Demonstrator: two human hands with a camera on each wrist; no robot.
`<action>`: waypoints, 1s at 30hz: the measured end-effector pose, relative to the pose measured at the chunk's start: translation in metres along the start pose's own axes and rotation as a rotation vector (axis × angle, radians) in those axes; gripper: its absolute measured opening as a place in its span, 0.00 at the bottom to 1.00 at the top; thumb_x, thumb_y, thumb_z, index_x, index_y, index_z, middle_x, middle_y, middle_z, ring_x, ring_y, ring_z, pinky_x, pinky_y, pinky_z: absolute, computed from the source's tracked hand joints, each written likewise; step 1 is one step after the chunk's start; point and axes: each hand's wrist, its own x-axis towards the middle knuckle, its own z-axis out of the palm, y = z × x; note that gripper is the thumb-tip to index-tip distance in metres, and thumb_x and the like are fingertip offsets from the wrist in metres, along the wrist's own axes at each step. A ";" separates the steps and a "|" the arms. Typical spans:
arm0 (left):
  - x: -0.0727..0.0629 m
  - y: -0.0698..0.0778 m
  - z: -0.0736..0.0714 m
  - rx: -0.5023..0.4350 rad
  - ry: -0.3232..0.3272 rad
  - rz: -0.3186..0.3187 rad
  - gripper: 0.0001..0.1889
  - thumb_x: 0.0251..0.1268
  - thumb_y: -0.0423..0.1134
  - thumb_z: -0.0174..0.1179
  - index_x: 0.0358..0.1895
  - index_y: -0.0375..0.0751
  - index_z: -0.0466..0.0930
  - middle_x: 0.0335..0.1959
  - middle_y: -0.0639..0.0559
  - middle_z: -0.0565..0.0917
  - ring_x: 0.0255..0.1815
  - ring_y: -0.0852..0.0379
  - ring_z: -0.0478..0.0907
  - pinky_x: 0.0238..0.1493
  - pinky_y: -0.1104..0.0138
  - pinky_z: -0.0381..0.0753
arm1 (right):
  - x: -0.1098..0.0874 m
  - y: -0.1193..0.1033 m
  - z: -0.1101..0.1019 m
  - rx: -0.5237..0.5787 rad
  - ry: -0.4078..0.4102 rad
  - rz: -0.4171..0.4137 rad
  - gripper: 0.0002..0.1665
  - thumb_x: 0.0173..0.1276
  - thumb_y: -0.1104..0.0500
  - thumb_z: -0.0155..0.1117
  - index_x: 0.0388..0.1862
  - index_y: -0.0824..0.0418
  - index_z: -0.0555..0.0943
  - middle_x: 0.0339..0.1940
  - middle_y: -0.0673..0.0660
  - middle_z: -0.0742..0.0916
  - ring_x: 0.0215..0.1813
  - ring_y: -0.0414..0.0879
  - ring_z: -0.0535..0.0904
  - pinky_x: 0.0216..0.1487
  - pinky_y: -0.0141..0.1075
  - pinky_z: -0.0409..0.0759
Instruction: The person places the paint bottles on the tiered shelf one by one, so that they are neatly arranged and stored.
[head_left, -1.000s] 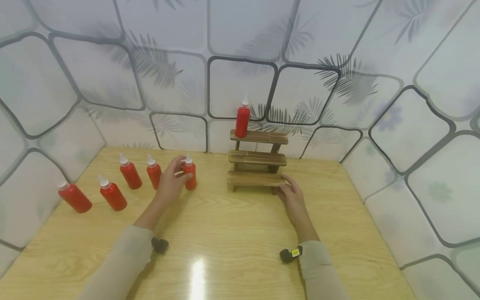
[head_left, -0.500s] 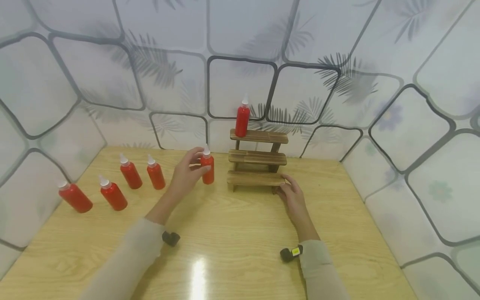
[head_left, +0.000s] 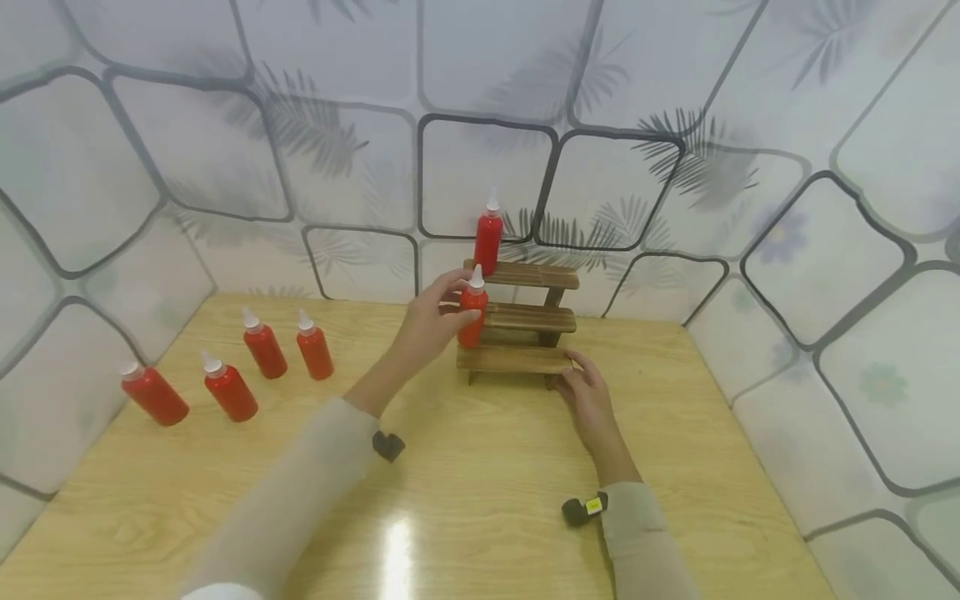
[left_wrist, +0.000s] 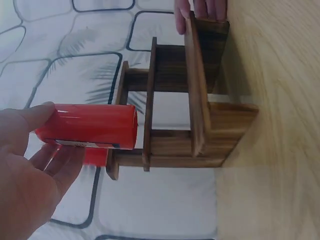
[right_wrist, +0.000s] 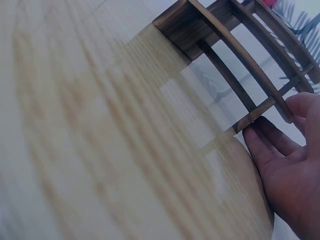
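My left hand (head_left: 427, 327) grips a red squeeze bottle (head_left: 472, 318) with a white pointed nozzle, held upright at the left end of the wooden three-step display stand (head_left: 528, 317). In the left wrist view the bottle's base (left_wrist: 128, 127) is raised beside the stand's boards, fingers and thumb around its upper body. My right hand (head_left: 588, 402) holds the right end of the lowest step; in the right wrist view its thumb and fingers (right_wrist: 257, 145) are at the board end and leg. Another red bottle (head_left: 488, 245) stands on the top step's left end.
Several more red squeeze bottles, such as the nearest upright one (head_left: 316, 353) and the leftmost one (head_left: 156, 395), stand on the left of the wood-grain table (head_left: 480, 492). A patterned wall (head_left: 360, 175) rises right behind the stand.
My left hand has carried the red bottle from the table beside the other bottles rightward and up to the stand's left end. My right hand has stayed on the lowest step.
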 end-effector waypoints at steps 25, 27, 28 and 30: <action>0.062 0.045 0.048 0.077 0.034 0.150 0.30 0.65 0.34 0.68 0.69 0.48 0.72 0.58 0.48 0.82 0.55 0.54 0.81 0.58 0.65 0.82 | 0.000 0.003 -0.003 -0.026 0.003 0.003 0.29 0.81 0.57 0.51 0.78 0.57 0.62 0.71 0.66 0.68 0.69 0.55 0.75 0.68 0.33 0.75; 0.065 0.047 0.049 0.091 0.044 0.152 0.29 0.65 0.34 0.68 0.69 0.49 0.72 0.58 0.48 0.82 0.56 0.54 0.80 0.58 0.64 0.82 | 0.000 0.003 -0.003 -0.027 0.007 0.007 0.29 0.81 0.57 0.51 0.77 0.56 0.63 0.71 0.66 0.69 0.69 0.56 0.74 0.68 0.32 0.75; 0.067 0.048 0.050 0.099 0.049 0.146 0.29 0.66 0.35 0.68 0.69 0.49 0.72 0.58 0.48 0.82 0.56 0.54 0.80 0.59 0.63 0.82 | 0.000 0.003 -0.002 -0.023 0.011 0.009 0.29 0.80 0.57 0.51 0.77 0.56 0.63 0.71 0.66 0.69 0.70 0.57 0.73 0.68 0.33 0.75; 0.071 0.050 0.052 0.128 0.058 0.124 0.29 0.66 0.36 0.68 0.69 0.52 0.72 0.59 0.49 0.81 0.56 0.53 0.80 0.59 0.60 0.82 | 0.001 0.002 -0.002 -0.017 0.017 0.016 0.29 0.80 0.58 0.52 0.77 0.56 0.63 0.72 0.66 0.68 0.71 0.59 0.72 0.68 0.33 0.75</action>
